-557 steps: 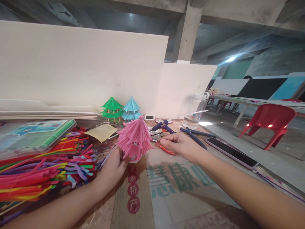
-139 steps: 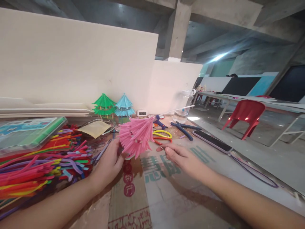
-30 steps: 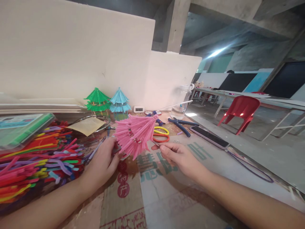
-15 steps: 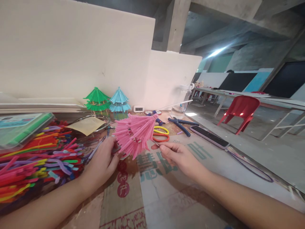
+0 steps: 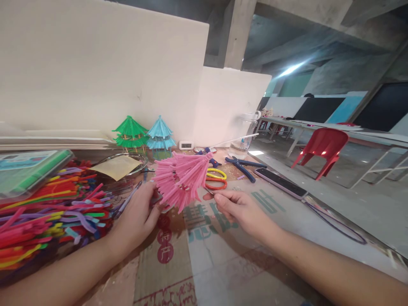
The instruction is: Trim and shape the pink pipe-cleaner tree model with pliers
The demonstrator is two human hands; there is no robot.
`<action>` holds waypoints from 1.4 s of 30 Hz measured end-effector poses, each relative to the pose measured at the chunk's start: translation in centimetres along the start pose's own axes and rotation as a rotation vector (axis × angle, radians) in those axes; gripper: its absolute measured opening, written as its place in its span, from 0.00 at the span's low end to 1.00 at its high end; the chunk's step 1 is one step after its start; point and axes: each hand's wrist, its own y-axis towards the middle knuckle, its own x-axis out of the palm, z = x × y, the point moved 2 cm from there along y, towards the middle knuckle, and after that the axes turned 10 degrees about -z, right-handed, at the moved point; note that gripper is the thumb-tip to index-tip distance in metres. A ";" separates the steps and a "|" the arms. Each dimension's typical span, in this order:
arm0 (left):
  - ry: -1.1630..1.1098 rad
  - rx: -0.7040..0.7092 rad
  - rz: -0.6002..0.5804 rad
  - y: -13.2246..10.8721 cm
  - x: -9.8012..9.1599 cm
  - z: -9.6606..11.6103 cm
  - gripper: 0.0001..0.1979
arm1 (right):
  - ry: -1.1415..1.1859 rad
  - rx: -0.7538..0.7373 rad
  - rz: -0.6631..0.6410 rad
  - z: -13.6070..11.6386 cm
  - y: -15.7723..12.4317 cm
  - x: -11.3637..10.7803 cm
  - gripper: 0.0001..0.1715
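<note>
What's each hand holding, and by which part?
Left hand: pink tiered model, near its base end. Right hand: slim object; held part can't be told.

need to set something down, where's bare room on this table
Bare: the pale green-printed sheet between left forearm and right forearm, also between right forearm and black rectangular phone. Crowded: left, under multicoloured fuzzy stems; behind the pink fringed model, around dark blue pliers.

A person's bare left hand (image 5: 138, 214) and bare right hand (image 5: 237, 208) join slim, smooth-contoured forearms (image 5: 318, 261), both uncovered out to the edges of view and broadening away from the wrists. The right thumb (image 5: 225, 204) shows clearly; the left fingers (image 5: 147, 190) are partly hidden.
</note>
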 end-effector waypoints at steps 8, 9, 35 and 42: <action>-0.006 0.002 -0.009 0.0 0.0 0.0 0.07 | 0.003 -0.004 -0.024 -0.2 -0.1 0.0 0.38; -0.006 0.003 -0.008 0.0 0.0 0.0 0.07 | 0.008 -0.001 -0.033 -0.2 -0.1 0.0 0.39; -0.012 -0.009 0.016 0.0 0.0 -0.2 0.10 | 0.032 0.002 -0.025 -0.1 -0.1 0.1 0.40; -0.002 -0.005 0.009 0.0 -0.1 -0.1 0.09 | 0.006 -0.019 -0.017 -0.2 -0.1 0.1 0.38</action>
